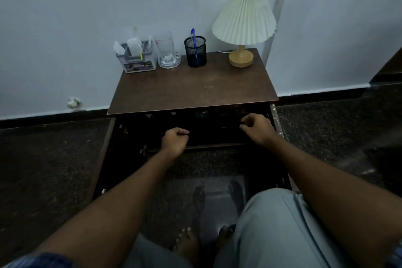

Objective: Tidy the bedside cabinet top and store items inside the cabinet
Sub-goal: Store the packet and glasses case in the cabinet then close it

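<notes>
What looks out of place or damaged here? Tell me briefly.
Little. The organiser, glass mug, pen cup and lamp stand upright along the back of the cabinet top. Small pale scratches mark its wood, and a rough, damaged-looking patch breaks the wall low at left.

Pale blue-grey wall (65, 28), turning a vertical corner right of centre, meets a dark speckled floor (43, 159) along a black skirting strip (43, 119), with a small crumpled whitish scrap (74, 102) at the wall's foot on the left and a dark furniture corner (389, 67) at the right edge.
</notes>
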Demonstrator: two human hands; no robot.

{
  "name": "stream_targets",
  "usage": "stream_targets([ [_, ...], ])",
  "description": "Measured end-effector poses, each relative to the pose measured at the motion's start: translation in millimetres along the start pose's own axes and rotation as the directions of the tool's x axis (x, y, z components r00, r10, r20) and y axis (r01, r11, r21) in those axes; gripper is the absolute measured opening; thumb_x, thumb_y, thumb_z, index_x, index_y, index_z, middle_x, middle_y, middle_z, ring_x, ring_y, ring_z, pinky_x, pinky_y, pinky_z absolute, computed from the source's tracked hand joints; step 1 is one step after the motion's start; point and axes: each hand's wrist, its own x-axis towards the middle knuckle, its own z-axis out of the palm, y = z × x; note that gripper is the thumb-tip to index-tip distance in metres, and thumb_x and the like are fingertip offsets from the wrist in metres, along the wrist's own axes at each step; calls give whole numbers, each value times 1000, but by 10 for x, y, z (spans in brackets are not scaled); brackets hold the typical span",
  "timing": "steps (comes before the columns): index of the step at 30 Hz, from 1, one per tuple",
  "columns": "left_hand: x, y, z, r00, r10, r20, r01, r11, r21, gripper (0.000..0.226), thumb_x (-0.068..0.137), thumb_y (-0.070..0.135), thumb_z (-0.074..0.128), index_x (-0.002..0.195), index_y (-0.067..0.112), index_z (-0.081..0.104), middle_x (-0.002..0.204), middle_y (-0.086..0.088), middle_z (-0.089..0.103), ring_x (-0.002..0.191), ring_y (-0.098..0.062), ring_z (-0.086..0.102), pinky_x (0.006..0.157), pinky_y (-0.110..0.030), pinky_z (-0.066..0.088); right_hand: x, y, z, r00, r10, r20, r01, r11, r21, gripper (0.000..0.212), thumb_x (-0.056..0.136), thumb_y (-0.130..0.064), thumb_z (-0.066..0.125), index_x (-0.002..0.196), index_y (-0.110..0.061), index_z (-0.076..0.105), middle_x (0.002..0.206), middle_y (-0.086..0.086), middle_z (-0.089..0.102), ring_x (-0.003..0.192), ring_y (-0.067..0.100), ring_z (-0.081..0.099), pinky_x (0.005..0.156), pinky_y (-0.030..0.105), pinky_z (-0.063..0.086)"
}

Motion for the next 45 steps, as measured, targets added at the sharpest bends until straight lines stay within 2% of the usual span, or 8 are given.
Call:
stream_targets([
  [10, -629, -494, -1820, 977, 143, -156, -50, 874, 483, 49, 82, 24, 69, 129, 12, 60, 130, -18, 53, 117, -41, 58, 102, -46, 49, -745, -157, -390, 996, -31, -85, 32, 999, 12, 58, 82, -36, 81, 128, -12, 56, 132, 15, 56, 120, 29, 58, 92, 33, 47],
  [19, -1017, -1084, -2144, 948, -181, -263, 232, 956, 177, 71, 85, 28, 69, 145, -1, 44, 139, -24, 55, 122, -42, 58, 101, -45, 50, -1203, -70, -500, 999, 31, -16, -34, 987, -157, 89, 78, -45, 81, 149, -15, 36, 150, 20, 34, 140, 42, 36, 115, 47, 35],
  [26, -1084, -1334, -2093, 957, -257, -132, 263, 964, 36, 38, 96, 30, 61, 112, -3, 68, 107, -25, 70, 98, -40, 68, 87, -50, 57, -1412, 201, -435, 945, 322, -54, -316, 944, 97, 110, 82, -54, 74, 159, -8, 9, 159, 24, 27, 145, 42, 33, 118, 50, 33],
  [31, -1128, -1270, -1985, 948, -290, -132, 281, 956, -79, 37, 93, 30, 56, 108, 0, 70, 106, -23, 71, 94, -37, 70, 84, -53, 59, -1470, 312, -315, 866, 493, 82, -499, 843, 202, 84, 78, -60, 67, 130, 5, 58, 118, 21, 67, 102, 38, 67, 86, 46, 58],
  [35, -1311, -1007, -1770, 934, -350, -74, 325, 916, -234, 33, 104, 24, 34, 109, 4, 59, 97, -17, 62, 88, -31, 64, 68, -44, 57, -1531, 155, -287, 867, 469, 168, -497, 836, 232, 52, 90, -52, 49, 104, -4, 63, 81, 15, 64, 55, 26, 55, 44, 23, 37],
  [39, -1213, -1029, -1692, 958, -285, 16, 286, 953, -102, 20, 101, 19, 44, 110, 10, 60, 123, -21, 64, 96, -27, 64, 81, -42, 62, -1431, 227, -187, 859, 406, 311, -480, 851, 215, 50, 89, -41, 46, 101, 0, 73, 96, 20, 74, 77, 39, 67, 51, 39, 49],
  [42, -1209, -1001, -1598, 967, -239, 92, 244, 968, -55, 21, 100, 11, 50, 81, 18, 58, 100, -14, 66, 88, -24, 64, 67, -26, 63, -1440, 118, -90, 868, 334, 368, -371, 928, 33, 29, 93, -15, 56, 107, 5, 72, 108, 23, 72, 97, 39, 70, 86, 51, 59],
  [45, -1163, -983, -1496, 968, -220, 118, 236, 962, -136, 21, 98, 5, 56, 80, 10, 66, 96, -16, 65, 84, -27, 65, 61, -28, 62, -1453, -25, -30, 882, 306, 359, -325, 946, -9, 26, 98, -12, 55, 110, 7, 67, 95, 20, 67, 84, 31, 65, 85, 45, 58],
])
